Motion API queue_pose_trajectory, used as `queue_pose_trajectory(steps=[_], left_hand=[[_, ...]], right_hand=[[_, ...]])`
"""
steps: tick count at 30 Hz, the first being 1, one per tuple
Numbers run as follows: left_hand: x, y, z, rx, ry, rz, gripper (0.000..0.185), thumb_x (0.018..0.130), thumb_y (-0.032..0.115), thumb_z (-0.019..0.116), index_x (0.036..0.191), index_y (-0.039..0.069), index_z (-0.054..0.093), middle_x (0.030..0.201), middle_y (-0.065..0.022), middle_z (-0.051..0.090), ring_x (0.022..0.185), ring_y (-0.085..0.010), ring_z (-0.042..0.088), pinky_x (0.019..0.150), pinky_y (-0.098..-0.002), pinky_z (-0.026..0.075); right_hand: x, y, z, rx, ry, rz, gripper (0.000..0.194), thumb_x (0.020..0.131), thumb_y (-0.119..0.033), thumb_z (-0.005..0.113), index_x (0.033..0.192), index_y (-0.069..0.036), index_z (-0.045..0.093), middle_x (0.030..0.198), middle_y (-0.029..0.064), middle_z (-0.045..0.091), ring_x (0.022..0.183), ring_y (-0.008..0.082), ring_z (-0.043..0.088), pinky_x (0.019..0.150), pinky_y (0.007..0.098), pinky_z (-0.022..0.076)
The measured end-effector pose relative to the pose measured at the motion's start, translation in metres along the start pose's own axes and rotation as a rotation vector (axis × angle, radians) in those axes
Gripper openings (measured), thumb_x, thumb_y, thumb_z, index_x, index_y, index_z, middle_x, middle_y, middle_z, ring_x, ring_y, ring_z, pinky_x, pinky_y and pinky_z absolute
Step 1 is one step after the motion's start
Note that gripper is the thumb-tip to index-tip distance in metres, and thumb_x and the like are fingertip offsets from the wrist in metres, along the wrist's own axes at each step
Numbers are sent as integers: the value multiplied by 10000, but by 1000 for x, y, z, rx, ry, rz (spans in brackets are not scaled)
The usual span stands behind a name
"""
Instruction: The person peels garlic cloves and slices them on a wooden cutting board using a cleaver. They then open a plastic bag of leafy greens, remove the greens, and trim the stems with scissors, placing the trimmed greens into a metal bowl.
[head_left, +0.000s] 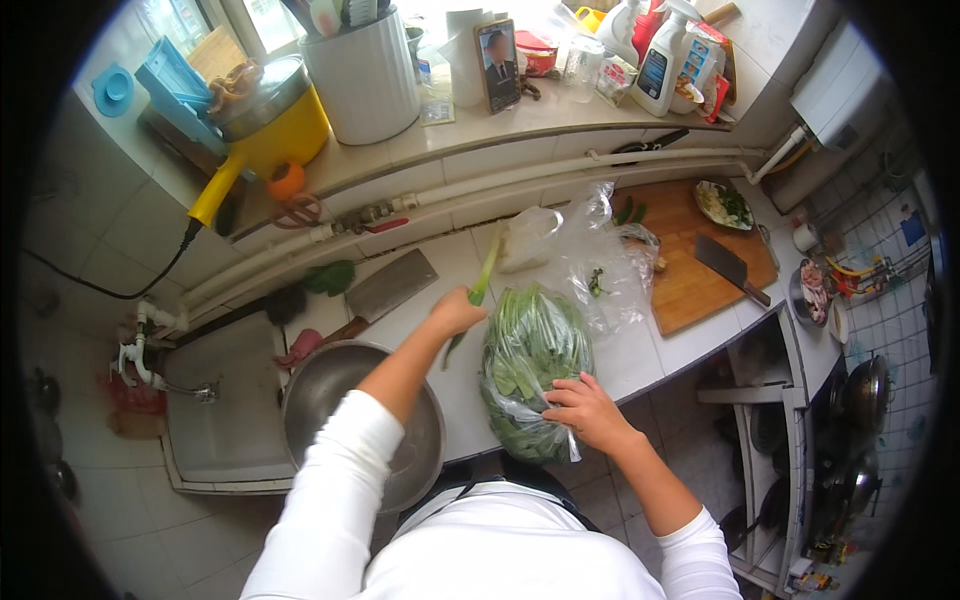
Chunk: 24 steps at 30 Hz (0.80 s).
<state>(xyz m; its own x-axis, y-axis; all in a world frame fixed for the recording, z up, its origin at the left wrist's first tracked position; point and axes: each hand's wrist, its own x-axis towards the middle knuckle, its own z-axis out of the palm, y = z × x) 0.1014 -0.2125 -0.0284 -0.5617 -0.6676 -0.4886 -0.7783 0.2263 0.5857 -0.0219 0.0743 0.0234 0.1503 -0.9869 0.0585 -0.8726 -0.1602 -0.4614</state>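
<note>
My left hand (459, 310) is closed around a long green stalk (487, 268), pale towards its far end. The stalk's darker leafy end (452, 346) hangs below the fist. To the right lies a clear plastic bag (536, 367) stuffed with leafy greens, at the counter's front edge. My right hand (592, 416) holds the near right side of this bag, its fingers spread over the plastic. Beneath my left forearm a large metal basin (319, 397) spans the sink's edge and the counter. Behind the left hand a cleaver with a broad blade (394, 285) rests flat.
A wooden cutting board (686, 281) bears a second cleaver (721, 259) and a plate of chopped food (724, 204). Loose plastic bags (604, 277) lie beside it. The sink (225, 405) is at left. A metal bowl of meat (811, 292) stands far right. A phone (498, 66) leans on the sill.
</note>
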Motion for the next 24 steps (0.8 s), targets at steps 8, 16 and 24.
queue_pose_trajectory(steps=[8, 16, 24], left_hand=[[-23, -36, -101, 539, 240, 414, 458, 675, 97, 614, 1123, 61, 527, 1102, -151, 521, 1018, -335, 517, 846, -406, 452], [55, -11, -60, 661, 784, 645, 430, 697, -3, 568, 1121, 64, 538, 1169, -139, 517, 1081, -319, 499, 901, -381, 430], [-89, 28, 14, -128, 4, 1042, 288, 710, 64, 679, 980, 63, 580, 1092, -109, 580, 1037, -298, 538, 894, -372, 426]], right_hand=[[1, -3, 8, 28, 40, 30, 249, 722, -29, 612, 913, -172, 680, 1099, 10, 597, 1142, 226, 489, 995, 498, 317], [-3, -10, 11, 18, 109, 139, 307, 708, -34, 609, 982, -166, 652, 1161, 15, 569, 1172, 228, 468, 993, 514, 321], [34, 20, 32, 480, 516, 308, 517, 716, 90, 516, 1216, -41, 515, 1378, 124, 393, 1276, 277, 373, 1032, 342, 317]])
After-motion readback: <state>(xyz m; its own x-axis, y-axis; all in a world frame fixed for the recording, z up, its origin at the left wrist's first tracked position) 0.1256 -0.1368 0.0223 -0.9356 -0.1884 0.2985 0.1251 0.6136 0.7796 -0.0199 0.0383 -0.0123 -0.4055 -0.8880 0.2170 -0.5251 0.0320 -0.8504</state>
